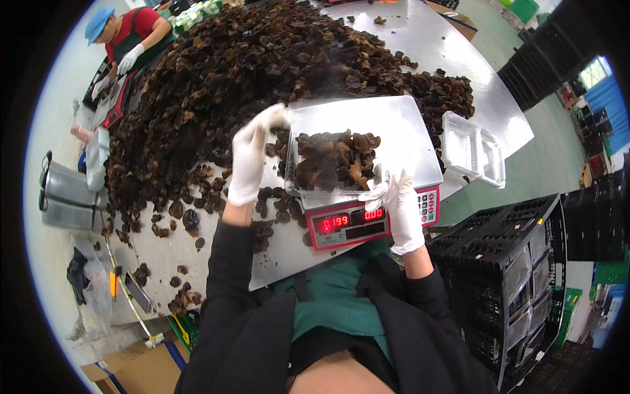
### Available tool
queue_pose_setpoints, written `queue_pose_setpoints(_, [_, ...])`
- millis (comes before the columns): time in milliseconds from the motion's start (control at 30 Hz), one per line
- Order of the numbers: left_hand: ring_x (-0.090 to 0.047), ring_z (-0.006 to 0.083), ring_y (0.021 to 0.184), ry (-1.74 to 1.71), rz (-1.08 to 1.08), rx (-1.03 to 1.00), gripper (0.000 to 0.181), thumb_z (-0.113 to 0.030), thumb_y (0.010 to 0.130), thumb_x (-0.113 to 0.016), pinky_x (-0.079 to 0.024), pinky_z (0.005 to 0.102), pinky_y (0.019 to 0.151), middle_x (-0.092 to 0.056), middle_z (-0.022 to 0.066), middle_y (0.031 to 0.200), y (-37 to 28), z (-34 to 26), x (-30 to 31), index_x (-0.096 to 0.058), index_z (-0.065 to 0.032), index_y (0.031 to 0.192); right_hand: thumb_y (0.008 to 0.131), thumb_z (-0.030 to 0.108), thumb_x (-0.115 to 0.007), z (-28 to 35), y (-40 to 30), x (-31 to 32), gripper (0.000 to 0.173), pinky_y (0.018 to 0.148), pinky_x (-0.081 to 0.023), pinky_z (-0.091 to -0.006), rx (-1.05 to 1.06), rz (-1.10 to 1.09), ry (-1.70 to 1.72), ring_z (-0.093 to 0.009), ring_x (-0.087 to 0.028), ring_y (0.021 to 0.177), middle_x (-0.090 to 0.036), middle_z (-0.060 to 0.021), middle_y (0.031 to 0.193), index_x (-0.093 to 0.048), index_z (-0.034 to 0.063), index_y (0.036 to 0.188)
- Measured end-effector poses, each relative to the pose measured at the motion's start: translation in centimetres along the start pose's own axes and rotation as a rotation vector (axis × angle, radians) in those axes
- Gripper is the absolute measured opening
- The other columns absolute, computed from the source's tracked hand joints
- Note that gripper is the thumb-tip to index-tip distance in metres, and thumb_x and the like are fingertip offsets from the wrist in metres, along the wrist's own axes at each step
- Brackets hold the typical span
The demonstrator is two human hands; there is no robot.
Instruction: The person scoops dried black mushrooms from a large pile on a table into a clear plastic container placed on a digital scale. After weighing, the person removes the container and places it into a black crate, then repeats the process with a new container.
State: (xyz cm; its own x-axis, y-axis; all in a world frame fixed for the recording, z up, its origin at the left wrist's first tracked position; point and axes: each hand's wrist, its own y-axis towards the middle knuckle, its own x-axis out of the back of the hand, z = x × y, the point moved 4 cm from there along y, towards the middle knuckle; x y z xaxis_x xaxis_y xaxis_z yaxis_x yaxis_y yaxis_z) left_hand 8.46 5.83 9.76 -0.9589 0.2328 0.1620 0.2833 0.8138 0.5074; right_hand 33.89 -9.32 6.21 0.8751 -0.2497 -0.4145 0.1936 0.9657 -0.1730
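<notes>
A clear plastic box [291,170] holding brown wood ear mushrooms [334,160] rests on the metal plate of a red digital scale [352,235]. The scale's red digits are lit. My left hand [247,165], in a white glove, is at the box's far left corner. Its fingers are bent over and blurred, so whether they grip the edge is unclear. Also gloved in white, my right hand [402,212] has its fingers closed on the box's near right corner, above the scale's keypad. Glare hides part of the box's right side.
A large heap of wood ears [236,69] covers much of the metal table [472,64]. Empty clear trays [460,143] lie at right, beside black crates [492,266]. Across the heap, a co-worker [135,34] stands by another scale [114,106]. A cardboard box [142,369] sits lower left.
</notes>
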Motion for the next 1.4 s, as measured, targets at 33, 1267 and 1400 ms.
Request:
queue_pose_setpoints(33, [-0.060, 0.0187, 0.108, 0.159, 0.079, -0.035, 0.043, -0.016, 0.093, -0.065, -0.044, 0.0319, 0.100, -0.065, 0.0101, 0.117, -1.2, -1.0, -0.3, -0.053, -0.0054, 0.133, 0.106, 0.043, -0.038, 0.4, -0.3, 0.0, 0.049, 0.061, -0.052, -0.0256, 0.008, -0.026, 0.148, -0.016, -0.065, 0.064, -0.062, -0.0074, 0.076, -0.055, -0.0015, 0.116])
queue_pose_setpoints(1267, [-0.059, 0.0172, 0.107, -0.175, 0.022, 0.515, 0.038, -0.017, 0.102, -0.053, -0.048, 0.0341, 0.098, -0.062, 0.0095, 0.118, -12.9, -1.1, 1.4, -0.053, 0.0005, 0.135, 0.091, 0.013, -0.056, 22.7, -63.7, 47.5, 0.019, 0.057, -0.050, -0.0235, 0.101, -1.173, -0.167, -0.013, -0.062, 0.061, -0.069, -0.0067, 0.080, -0.067, -0.0005, 0.097])
queue_pose_setpoints(1400, [-0.059, 0.0163, 0.106, -0.161, -0.006, 0.512, 0.037, -0.016, 0.102, -0.052, -0.049, 0.0339, 0.098, -0.062, 0.0099, 0.117, -12.6, -2.3, 0.5, -0.053, 0.0014, 0.135, 0.089, 0.012, -0.060, 20.4, -59.8, 50.2, 0.020, 0.074, -0.054, -0.0310, 0.020, -1.132, -0.310, -0.019, -0.065, 0.071, -0.070, -0.0122, 0.086, -0.067, -0.0045, 0.098])
